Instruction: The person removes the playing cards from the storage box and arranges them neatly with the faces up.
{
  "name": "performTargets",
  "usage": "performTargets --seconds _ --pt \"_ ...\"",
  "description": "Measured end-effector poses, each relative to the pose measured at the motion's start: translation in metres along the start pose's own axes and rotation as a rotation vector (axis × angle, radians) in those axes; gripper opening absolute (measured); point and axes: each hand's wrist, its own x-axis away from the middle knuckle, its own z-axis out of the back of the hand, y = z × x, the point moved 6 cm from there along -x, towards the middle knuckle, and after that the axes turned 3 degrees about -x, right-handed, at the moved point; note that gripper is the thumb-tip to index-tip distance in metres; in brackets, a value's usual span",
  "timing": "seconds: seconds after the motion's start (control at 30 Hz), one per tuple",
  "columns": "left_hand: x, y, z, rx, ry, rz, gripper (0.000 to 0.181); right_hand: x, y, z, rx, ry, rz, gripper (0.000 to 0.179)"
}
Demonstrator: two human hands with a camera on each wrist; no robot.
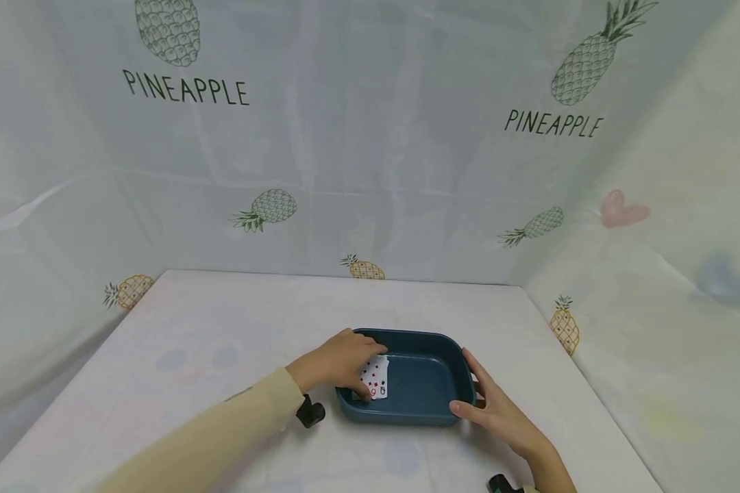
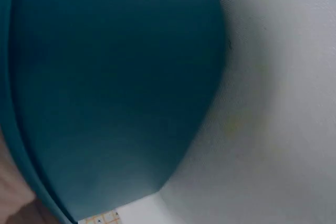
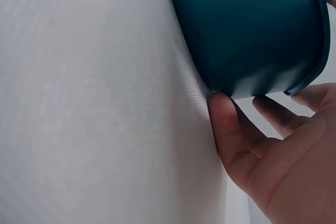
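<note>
A dark teal rectangular tub (image 1: 422,380) with rounded corners stands on the table. My left hand (image 1: 342,359) reaches over its left end and holds white playing cards (image 1: 379,376) between thumb and fingers. Red diamond pips show on the cards; their left part is hidden under the hand. My right hand (image 1: 496,407) grips the tub's right end, thumb at the near corner and fingers spread toward the far one. In the right wrist view the fingertips (image 3: 223,106) touch the tub wall (image 3: 252,30). The left wrist view shows mostly the tub's outer wall (image 2: 115,93).
A white covered table (image 1: 253,308) extends around the tub. Behind it hangs a pale curtain (image 1: 370,150) printed with pineapples, and another sheet (image 1: 672,274) borders the right side. Small black wrist cameras (image 1: 310,412) sit at both wrists.
</note>
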Motion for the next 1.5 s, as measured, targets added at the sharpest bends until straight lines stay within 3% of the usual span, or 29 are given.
performTargets --seconds 0.17,0.63,0.8,0.93,1.1,1.23,1.37,1.5 --pt "-0.004 0.004 -0.005 -0.061 -0.024 0.008 0.09 0.001 0.001 -0.001 -0.015 -0.003 0.005 0.099" --pt "-0.007 0.004 -0.008 -0.052 -0.011 0.002 0.093 0.002 0.003 -0.002 -0.04 -0.018 0.014 0.099" --pt "-0.008 0.002 -0.008 -0.006 0.027 -0.006 0.087 0.002 0.005 -0.002 -0.044 -0.021 0.015 0.098" --pt "-0.007 0.001 -0.003 0.091 0.054 -0.01 0.083 0.002 0.006 -0.002 -0.052 -0.019 0.014 0.098" --pt "-0.005 -0.003 0.014 0.199 0.085 0.007 0.084 0.002 0.006 -0.002 -0.051 -0.019 0.012 0.098" --pt "0.0 -0.011 0.039 0.236 0.127 0.032 0.086 0.003 0.005 -0.001 -0.043 -0.013 0.009 0.098" --pt "0.01 -0.029 0.062 0.249 0.168 0.083 0.087 0.002 0.003 0.0 -0.03 -0.014 0.008 0.099" --pt "0.023 -0.056 0.072 0.239 0.201 0.156 0.088 0.002 0.002 0.001 -0.002 -0.025 0.019 0.099"
